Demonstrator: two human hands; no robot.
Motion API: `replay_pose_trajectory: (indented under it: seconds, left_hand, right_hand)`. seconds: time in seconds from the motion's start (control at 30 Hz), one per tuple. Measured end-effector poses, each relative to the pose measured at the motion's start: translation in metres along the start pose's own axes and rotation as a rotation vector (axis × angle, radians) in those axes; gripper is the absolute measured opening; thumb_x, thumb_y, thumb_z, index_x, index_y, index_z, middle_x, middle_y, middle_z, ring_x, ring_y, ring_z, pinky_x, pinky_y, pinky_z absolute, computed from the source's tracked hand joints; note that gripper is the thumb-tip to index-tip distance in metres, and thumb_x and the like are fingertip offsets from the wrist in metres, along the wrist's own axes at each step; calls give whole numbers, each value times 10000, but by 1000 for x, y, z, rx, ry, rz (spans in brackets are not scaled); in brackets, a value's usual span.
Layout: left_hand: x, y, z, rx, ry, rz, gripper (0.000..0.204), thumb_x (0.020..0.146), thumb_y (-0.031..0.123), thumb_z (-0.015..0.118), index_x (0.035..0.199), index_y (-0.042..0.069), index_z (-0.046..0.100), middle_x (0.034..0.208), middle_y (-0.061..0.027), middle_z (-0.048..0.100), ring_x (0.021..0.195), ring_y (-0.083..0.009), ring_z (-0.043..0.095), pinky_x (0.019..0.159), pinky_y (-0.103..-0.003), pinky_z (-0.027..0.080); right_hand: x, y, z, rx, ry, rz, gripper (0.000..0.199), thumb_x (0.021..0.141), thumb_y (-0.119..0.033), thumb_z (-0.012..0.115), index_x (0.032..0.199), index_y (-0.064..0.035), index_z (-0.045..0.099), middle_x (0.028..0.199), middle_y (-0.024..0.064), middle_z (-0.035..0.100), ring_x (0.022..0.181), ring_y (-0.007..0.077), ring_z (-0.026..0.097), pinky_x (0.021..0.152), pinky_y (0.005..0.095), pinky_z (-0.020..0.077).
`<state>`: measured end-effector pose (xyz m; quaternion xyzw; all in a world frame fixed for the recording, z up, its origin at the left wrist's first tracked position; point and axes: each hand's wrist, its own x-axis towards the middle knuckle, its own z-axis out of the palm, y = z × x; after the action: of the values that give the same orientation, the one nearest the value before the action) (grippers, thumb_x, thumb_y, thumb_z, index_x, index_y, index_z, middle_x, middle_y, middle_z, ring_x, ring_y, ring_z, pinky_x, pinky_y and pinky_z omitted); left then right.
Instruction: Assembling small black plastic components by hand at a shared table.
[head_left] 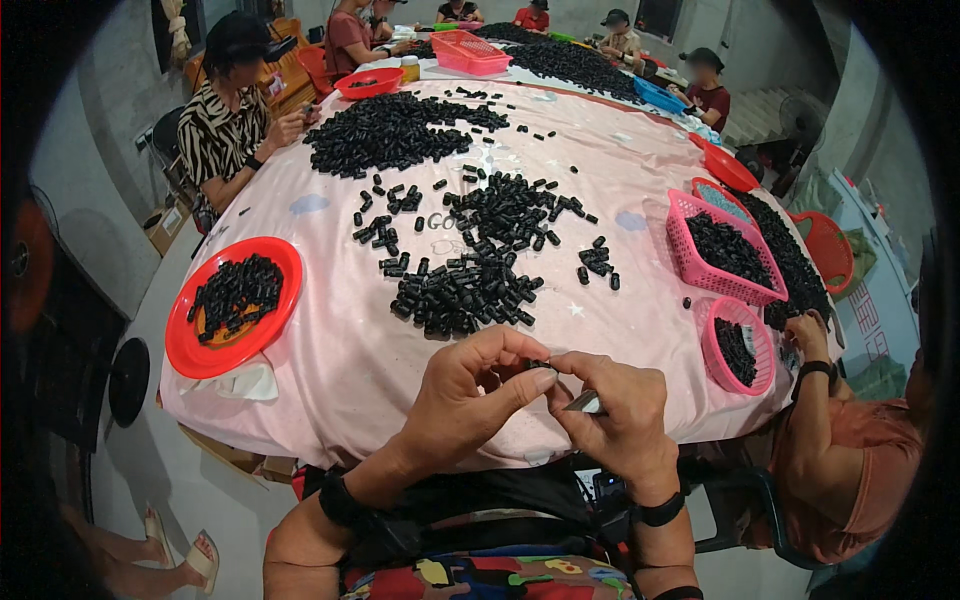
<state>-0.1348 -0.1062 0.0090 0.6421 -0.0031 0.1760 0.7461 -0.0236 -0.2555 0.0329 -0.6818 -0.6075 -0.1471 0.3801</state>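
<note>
Close to the near table edge, my left hand (470, 385) pinches a small black cylindrical part (541, 365) between thumb and index finger. My right hand (625, 405) is closed around a small metal tool with a flat, blade-like end (582, 401); the rest of it is hidden in the palm. Its index fingertip meets the black part from the right. Just beyond my hands lies a loose pile of similar black parts (460, 297). At the left, a red round tray (288, 265) holds more of them.
A pink basket (735, 290) and a smaller pink basket (765, 345) with black parts stand at the right, beside a co-worker's hand (805, 335). A larger black heap (385, 135) lies farther back. Several other people sit around the pink-covered table (330, 330).
</note>
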Motion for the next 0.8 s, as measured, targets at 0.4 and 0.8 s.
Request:
replay_pose_trajectory:
  seconds: [0.4, 0.8]
  left_hand:
    - [-2, 12, -1, 337, 41, 42, 173, 906, 60, 570, 1048, -33, 601, 925, -76, 668, 833, -93, 627, 743, -225, 496]
    - [-3, 9, 3, 376, 86, 94, 182, 890, 95, 589, 1033, -8, 636, 790, -42, 646, 683, -59, 561, 613, -212, 452]
  right_hand:
    - [1, 0, 1, 156, 34, 71, 304, 699, -25, 715, 988, -48, 624, 814, 101, 675, 630, 221, 667, 522, 272, 489]
    - [1, 0, -2, 222, 19, 126, 284, 708, 1, 703, 980, -37, 632, 804, 116, 674, 625, 202, 672, 533, 261, 493]
